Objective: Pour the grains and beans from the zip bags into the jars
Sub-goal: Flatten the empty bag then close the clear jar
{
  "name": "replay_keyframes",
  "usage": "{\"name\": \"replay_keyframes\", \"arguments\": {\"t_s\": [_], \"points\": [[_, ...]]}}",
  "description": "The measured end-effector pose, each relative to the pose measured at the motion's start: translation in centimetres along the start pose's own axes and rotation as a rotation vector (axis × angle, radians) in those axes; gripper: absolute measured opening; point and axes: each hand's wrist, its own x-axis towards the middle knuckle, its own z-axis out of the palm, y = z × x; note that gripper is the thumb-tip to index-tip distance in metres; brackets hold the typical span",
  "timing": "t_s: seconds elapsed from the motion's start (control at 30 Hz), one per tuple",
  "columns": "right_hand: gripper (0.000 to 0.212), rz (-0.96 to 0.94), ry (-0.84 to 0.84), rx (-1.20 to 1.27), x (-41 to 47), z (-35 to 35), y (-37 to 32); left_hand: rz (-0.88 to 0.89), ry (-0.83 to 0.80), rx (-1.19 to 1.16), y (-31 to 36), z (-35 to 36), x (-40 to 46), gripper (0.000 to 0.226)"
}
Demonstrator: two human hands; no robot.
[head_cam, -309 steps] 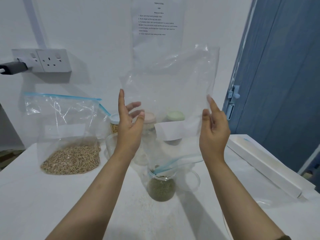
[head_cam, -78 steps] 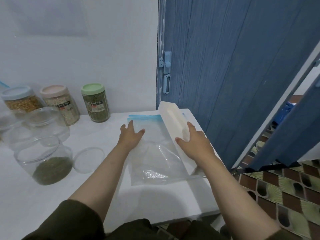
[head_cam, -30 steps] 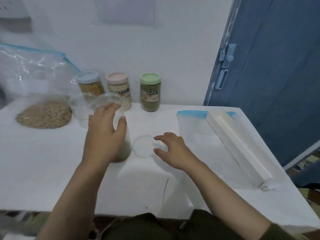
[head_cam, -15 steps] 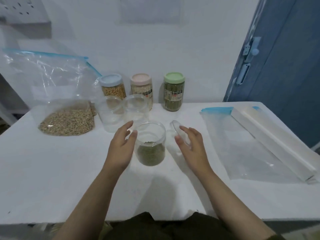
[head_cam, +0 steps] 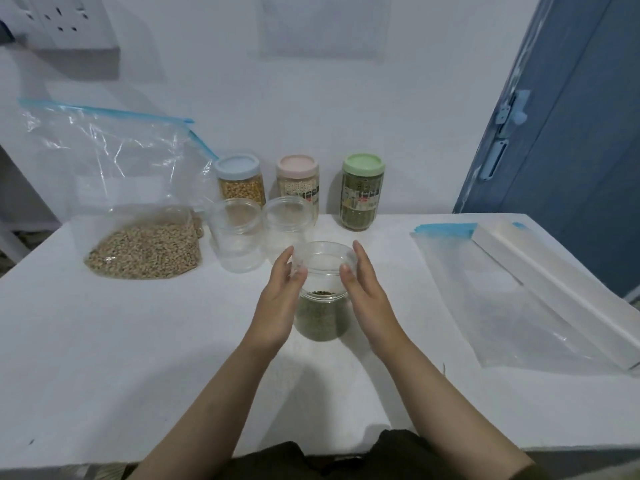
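A clear jar (head_cam: 322, 318) partly filled with green beans stands at the middle of the white table (head_cam: 138, 358). A clear lid (head_cam: 323, 259) sits on its mouth. My left hand (head_cam: 280, 303) holds the jar's left side, thumb and fingertips up at the lid's rim. My right hand (head_cam: 367, 299) grips the lid from the right, thumb on its near edge. A zip bag of tan grain (head_cam: 142, 251) stands open at the left. An emptied zip bag (head_cam: 485, 289) lies flat at the right.
Two empty clear jars (head_cam: 239, 242) (head_cam: 289, 223) stand just behind the hands. Three lidded jars, blue-topped (head_cam: 239, 181), pink-topped (head_cam: 298, 180) and green-topped (head_cam: 362, 192), line the wall. A long white box (head_cam: 561, 292) lies on the flat bag near the blue door (head_cam: 571, 133).
My right hand has carried the clear lid from beside the jar onto its mouth. My left hand has closed in on the jar's left side.
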Motion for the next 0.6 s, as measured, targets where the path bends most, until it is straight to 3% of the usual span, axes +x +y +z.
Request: {"name": "replay_keyframes", "arguments": {"t_s": [0.17,0.27,0.33,0.4,0.6], "points": [[0.045,0.047,0.016,0.182,0.3,0.8,0.5,0.012,0.033,-0.076,-0.1,0.1,-0.5,0.025],[0.057,0.053,0.006,0.234,0.4,1.0,1.3,-0.008,0.009,-0.083,-0.7,0.0,-0.8,0.023],[0.062,0.078,0.009,0.289,0.4,1.1,1.5,-0.009,-0.023,-0.068,-0.9,-0.1,-0.9,0.025],[0.05,0.093,0.037,0.341,0.5,1.2,1.3,0.001,-0.029,-0.053,-1.2,-0.3,-0.7,0.029],[0.019,0.139,0.123,0.398,1.0,1.5,1.0,-0.004,-0.08,-0.013,-1.7,-0.5,-0.9,0.08]]}}
